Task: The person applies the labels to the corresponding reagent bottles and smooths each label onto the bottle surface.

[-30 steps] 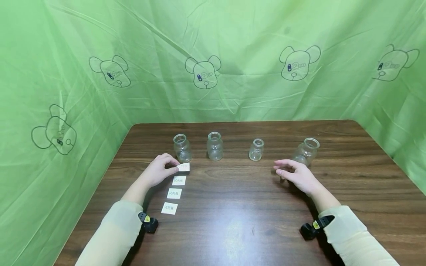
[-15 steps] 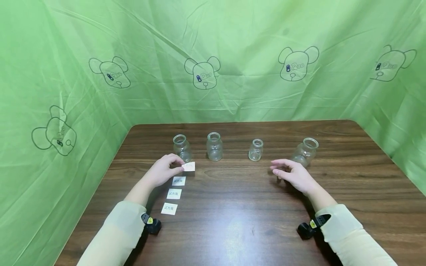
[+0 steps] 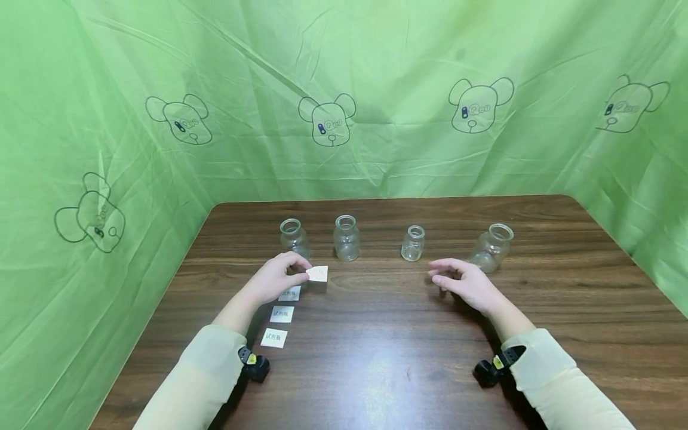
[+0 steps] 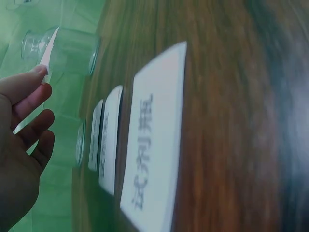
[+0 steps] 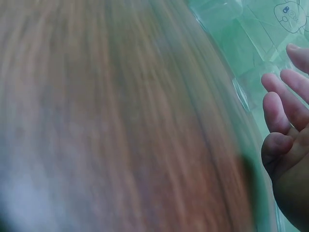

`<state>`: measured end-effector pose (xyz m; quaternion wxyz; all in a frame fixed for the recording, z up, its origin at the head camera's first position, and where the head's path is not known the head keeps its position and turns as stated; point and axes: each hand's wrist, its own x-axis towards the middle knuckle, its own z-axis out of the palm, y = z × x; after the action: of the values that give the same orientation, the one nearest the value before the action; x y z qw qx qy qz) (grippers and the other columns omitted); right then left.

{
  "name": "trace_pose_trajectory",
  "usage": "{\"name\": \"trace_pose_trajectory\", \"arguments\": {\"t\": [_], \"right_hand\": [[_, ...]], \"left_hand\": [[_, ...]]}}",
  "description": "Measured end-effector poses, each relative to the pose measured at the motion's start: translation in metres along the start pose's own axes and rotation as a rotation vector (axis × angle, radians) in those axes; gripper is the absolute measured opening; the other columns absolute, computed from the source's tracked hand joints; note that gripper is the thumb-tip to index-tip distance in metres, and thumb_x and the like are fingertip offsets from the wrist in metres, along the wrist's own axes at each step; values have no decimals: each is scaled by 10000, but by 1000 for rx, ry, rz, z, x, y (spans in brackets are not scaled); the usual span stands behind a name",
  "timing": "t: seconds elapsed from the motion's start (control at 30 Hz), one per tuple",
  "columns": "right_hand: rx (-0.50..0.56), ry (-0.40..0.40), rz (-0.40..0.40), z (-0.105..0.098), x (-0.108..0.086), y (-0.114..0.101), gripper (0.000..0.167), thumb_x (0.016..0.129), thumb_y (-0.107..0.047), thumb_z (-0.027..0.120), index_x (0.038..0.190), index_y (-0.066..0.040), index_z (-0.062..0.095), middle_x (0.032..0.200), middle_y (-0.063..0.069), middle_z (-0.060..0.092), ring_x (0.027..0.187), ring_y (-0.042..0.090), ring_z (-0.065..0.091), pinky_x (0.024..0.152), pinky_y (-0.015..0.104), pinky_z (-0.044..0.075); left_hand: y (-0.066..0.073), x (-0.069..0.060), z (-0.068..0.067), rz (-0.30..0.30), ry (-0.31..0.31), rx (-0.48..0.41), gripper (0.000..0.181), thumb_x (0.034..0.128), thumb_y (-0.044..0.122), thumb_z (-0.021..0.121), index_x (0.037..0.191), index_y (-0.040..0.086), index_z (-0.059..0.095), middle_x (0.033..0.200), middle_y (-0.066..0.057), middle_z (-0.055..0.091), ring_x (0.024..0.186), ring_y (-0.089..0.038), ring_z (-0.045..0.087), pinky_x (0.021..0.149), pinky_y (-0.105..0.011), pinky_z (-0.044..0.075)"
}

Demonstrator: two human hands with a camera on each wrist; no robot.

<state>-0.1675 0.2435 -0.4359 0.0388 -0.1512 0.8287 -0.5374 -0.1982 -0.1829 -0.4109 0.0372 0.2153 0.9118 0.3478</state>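
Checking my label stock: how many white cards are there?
4: one card pinched by the left hand; on the table, a partly covered far card, middle card and near card.

A small white rectangular card (image 3: 319, 273) with faint print on its face juts out to the right of the left hand (image 3: 279, 278), its left edge pinched at the fingertips. It hangs clear of the worktop (image 3: 398, 322), nearly edge-on from the left wrist.

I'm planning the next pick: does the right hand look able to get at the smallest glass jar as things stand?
Probably yes: the right hand holds nothing, and in the head view nothing stands between it and the smallest glass jar, ahead to its left.
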Motion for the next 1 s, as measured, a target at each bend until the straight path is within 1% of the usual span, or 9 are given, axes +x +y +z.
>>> {"name": "trace_pose_trajectory", "arguments": {"t": [0.13,0.27,0.33,0.4,0.5,0.57,0.7,0.83,1.0], "right_hand": [[10,-16,2,4,2,-3,374,881,-102,648,1207,56,555,1058,222,645,701,246,626,574,301,491],[7,-42,9,10,1,-21,363,880,-56,632,1200,90,545,1061,268,629,693,331,627,544,331,489],[0,-48,14,13,2,-24,363,878,-49,630,1202,90,544,1064,273,626,696,357,625,545,337,488],[0,-46,9,16,4,-21,366,876,-77,643,1203,63,558,1061,249,637,696,324,629,553,315,482],[17,-44,-5,20,9,-9,374,868,-109,662,1205,29,573,1054,210,651,707,264,630,560,292,477],[31,-50,-18,23,10,-6,376,865,-115,666,1201,28,575,1048,202,653,712,231,630,563,282,477],[56,-68,-22,29,12,-9,370,869,-75,652,1205,54,561,1050,220,647,718,248,630,561,293,482],[60,-82,-35,37,12,-26,361,870,-38,637,1194,93,549,1044,266,632,710,281,622,559,324,488],[46,-109,-33,46,13,-49,363,870,-35,631,1194,106,545,1049,285,622,714,162,600,580,330,491]], "left_hand": [[3,7,5,51,7,-8,138,863,205,674,993,162,658,962,47,604,910,-137,549,813,-359,454],[9,14,10,90,0,-16,125,856,195,680,975,162,660,962,52,611,906,-130,552,806,-343,457],[13,17,13,106,-8,-19,126,855,188,678,976,160,659,970,52,613,913,-130,554,805,-338,458],[17,20,17,117,-17,-19,136,855,189,675,986,160,657,980,55,615,922,-127,557,809,-334,460],[20,23,23,134,-23,-26,143,857,192,669,995,159,656,976,56,615,923,-125,560,811,-335,462],[21,24,27,131,-29,-25,146,859,206,666,1000,169,655,982,65,613,930,-118,555,819,-339,458],[25,24,32,109,-40,-29,138,861,223,666,993,187,655,978,84,609,935,-107,546,833,-347,452],[32,26,36,93,-32,-40,132,858,233,670,981,186,657,939,90,609,904,-104,552,818,-336,449],[45,35,42,77,-35,-60,135,858,238,667,978,178,653,927,78,601,877,-102,554,794,-315,449]]}}
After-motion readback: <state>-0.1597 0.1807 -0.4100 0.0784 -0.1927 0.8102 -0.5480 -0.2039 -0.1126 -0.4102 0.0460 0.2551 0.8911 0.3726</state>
